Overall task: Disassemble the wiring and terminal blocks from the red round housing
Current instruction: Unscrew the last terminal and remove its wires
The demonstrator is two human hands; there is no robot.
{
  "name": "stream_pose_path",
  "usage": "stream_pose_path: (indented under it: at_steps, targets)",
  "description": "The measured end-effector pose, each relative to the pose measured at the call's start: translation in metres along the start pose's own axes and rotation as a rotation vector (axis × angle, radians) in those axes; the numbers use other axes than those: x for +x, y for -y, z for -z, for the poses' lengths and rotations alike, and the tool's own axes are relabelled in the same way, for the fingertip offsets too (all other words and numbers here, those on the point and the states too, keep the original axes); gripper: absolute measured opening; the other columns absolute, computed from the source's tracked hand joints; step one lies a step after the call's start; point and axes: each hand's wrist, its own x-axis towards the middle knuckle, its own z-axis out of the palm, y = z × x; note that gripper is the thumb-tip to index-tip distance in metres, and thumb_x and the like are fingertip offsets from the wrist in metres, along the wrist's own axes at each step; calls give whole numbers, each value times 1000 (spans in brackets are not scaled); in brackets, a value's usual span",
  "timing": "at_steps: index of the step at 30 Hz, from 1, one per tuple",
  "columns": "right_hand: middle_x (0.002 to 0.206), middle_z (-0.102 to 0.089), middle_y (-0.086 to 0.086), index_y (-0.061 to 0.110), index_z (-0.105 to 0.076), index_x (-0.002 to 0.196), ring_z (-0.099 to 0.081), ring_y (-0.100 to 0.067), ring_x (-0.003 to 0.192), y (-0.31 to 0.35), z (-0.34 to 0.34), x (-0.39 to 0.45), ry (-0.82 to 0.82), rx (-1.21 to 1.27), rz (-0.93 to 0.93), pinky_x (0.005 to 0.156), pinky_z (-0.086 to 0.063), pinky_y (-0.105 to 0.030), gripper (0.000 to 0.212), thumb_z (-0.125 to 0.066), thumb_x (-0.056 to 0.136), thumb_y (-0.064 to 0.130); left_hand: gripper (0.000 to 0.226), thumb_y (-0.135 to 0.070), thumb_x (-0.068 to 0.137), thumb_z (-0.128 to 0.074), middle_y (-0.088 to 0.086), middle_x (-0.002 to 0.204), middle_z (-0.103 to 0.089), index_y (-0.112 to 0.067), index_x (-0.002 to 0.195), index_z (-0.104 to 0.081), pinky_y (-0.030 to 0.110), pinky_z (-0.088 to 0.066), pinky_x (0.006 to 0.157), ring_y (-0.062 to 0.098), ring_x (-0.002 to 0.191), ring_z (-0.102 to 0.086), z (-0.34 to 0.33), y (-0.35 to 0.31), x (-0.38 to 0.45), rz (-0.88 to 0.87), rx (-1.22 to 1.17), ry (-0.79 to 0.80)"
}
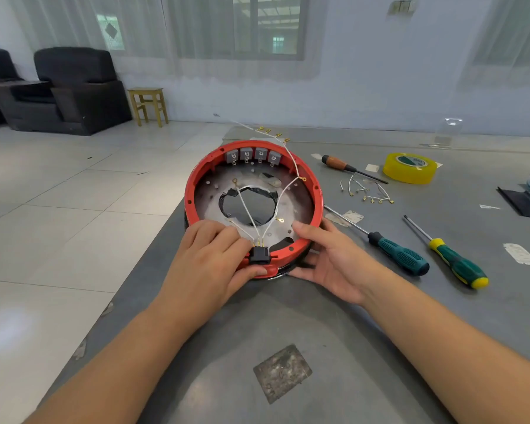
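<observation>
The red round housing [193, 179] stands on the grey table [303, 325], open side up. Several grey terminal blocks [253, 155] sit along its far inner wall. White wires [245, 206] with gold ring ends run over the metal floor to a black connector [259, 256] set in the near rim. My left hand [210, 258] curls over the near rim, fingers inside and thumb under the connector, gripping that spot. My right hand [328, 261] holds the housing's near right edge, thumb on the rim, fingers underneath.
Loose white wires with gold terminals [366, 191] lie right of the housing. Around them are a brown-handled screwdriver [338, 163], two green-handled screwdrivers [395, 252] [455, 261] and a yellow tape roll [409, 167]. The table's left edge runs beside the housing, with tiled floor beyond.
</observation>
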Motion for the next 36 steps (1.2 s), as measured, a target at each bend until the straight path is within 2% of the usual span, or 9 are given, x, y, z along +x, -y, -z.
stream_pose_path:
  at_steps: [3, 6, 10, 15, 19, 28, 31, 33, 36]
  targets:
    - [107, -75, -11, 23, -51, 132, -72, -40, 105, -3, -2, 3, -54, 28, 23, 85, -58, -57, 71, -88, 71, 20, 57, -65, 103, -46, 0, 93, -64, -16, 97, -75, 46, -43, 101, 32, 106, -53, -4, 0, -1, 67, -8, -40]
    - [101, -76, -8, 23, -53, 130, -74, -37, 99, -8, -5, 6, -118, 67, 79, 81, -59, -55, 70, -87, 69, 20, 51, -67, 87, -64, 3, 127, -61, -26, 114, -75, 49, -35, 113, 34, 132, -41, -6, -6, 1, 294, -119, -48]
    - [97, -76, -7, 25, -52, 129, -75, -32, 93, -9, -11, 9, -180, 102, 132, 80, -60, -56, 61, -83, 77, 20, 82, -68, 76, -76, -8, 160, -29, -45, 147, -41, 40, -20, 126, 16, 154, -18, 1, -21, 7, 717, -531, -138]
    - [104, -74, -14, 28, -50, 133, -73, -34, 97, -10, -14, 8, -219, 138, 191, 80, -60, -56, 54, -76, 88, 16, 101, -55, 78, -87, -1, 157, -45, -48, 154, -20, 43, -47, 112, 21, 132, -60, 1, -44, 24, 1402, -1401, -237]
    - [118, -72, -17, 32, -52, 133, -66, -43, 115, -13, -16, 7, -183, 173, 237, 91, -54, -65, 55, -78, 87, 17, 77, -42, 89, -79, 2, 116, -79, -35, 152, -35, 47, -60, 93, 28, 104, -78, -9, -52, 39, 1455, -1754, -147]
    - [134, -66, -7, 35, -44, 141, -65, -28, 122, -12, -18, 9, -95, -7, 245, 105, -50, -55, 62, -78, 89, 32, 59, -32, 94, -76, 18, 132, -70, -12, 145, -54, 48, -65, 78, 34, 106, -76, -17, -45, 38, 1551, -1883, -203]
    - [140, -63, 2, 37, -34, 152, -60, -20, 129, -10, -16, 8, -127, -247, 256, 111, -46, -47, 91, -71, 76, 72, 61, -30, 95, -74, 21, 135, -67, -7, 146, -51, 49, -65, 76, 32, 102, -77, -18, -40, 34, 1565, -1860, -288]
    - [147, -56, 7, 36, -16, 161, -53, -12, 134, -4, -10, 3, -217, -667, 277, 114, -40, -35, 118, -49, 65, 97, 61, -28, 96, -73, 22, 134, -67, -7, 147, -48, 51, -65, 78, 32, 101, -77, -19, -33, 31, 1555, -1842, -327]
    - [153, -48, 7, 29, -30, 157, -47, -12, 137, 1, 25, -4, -334, -1572, 561, 109, -39, -31, 86, -36, 89, 82, 59, -23, 97, -72, 13, 114, -71, -11, 148, -45, 52, -65, 79, 26, 90, -78, -20, -23, 28, 1530, -1806, -381]
